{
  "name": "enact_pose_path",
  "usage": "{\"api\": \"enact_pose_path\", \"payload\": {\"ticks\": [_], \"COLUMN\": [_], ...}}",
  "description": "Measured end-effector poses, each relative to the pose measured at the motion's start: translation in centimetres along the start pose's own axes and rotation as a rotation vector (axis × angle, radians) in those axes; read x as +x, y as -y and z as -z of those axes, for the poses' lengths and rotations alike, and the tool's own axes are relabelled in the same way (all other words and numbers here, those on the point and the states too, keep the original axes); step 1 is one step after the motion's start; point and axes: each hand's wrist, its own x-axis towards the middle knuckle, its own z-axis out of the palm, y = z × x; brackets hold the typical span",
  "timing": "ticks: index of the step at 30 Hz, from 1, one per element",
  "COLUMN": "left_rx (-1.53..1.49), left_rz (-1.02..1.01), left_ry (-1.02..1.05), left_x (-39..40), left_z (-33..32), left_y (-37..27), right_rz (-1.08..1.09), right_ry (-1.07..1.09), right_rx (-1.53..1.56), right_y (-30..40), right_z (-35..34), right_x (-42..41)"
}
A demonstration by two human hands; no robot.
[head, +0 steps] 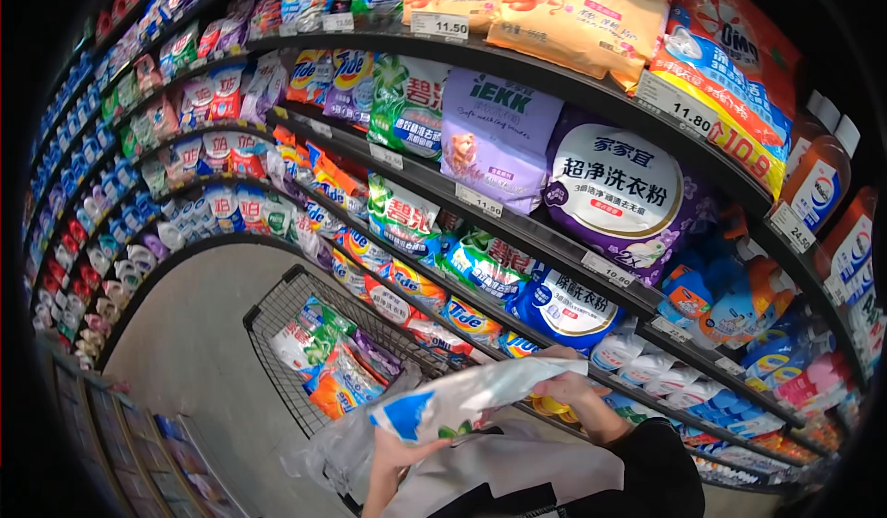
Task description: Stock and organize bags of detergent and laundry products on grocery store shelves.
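Observation:
My left hand (405,457) and my right hand (569,388) hold a white plastic pouch (495,386) in front of my body. The left grips its lower left end, by a blue and green print; the right grips the far right end. The pouch is tilted and seen nearly edge-on, so most of its front is hidden. Just beyond the left hand, a crumpled clear plastic bag (322,452) hangs by the black wire shopping cart (262,348). In the cart lie a green and white detergent bag (320,338), an orange Tide bag (346,383) and a purple bag (376,353).
Black store shelves (527,227) curve along the right and far side, packed with laundry powder bags. Bottles of liquid cleaner (818,185) stand at the right. Grey floor (187,338) runs left of the cart. A lower display rack (132,442) stands at bottom left.

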Motion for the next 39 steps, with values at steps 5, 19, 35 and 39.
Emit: {"api": "enact_pose_path", "payload": {"ticks": [5,19,35,39], "left_rx": [-0.067,-0.407,0.044,-0.059], "left_rz": [-0.033,0.02,-0.029,-0.015], "left_ry": [0.065,0.027,-0.637,-0.782], "left_x": [-0.4,-3.1,-8.3,-10.3], "left_z": [1.8,4.1,10.6,12.8], "left_y": [1.9,5.1,-1.8,-1.3], "right_rz": [0.137,0.171,-0.604,-0.548], "right_ry": [0.015,0.215,-0.194,0.007], "right_rx": [-0.023,-0.179,-0.976,-1.28], "right_y": [2.1,2.9,-21.3,-22.0], "right_z": [-1.4,-4.1,-4.0,-6.3], "right_x": [0.8,1.3,5.2,7.4]}}
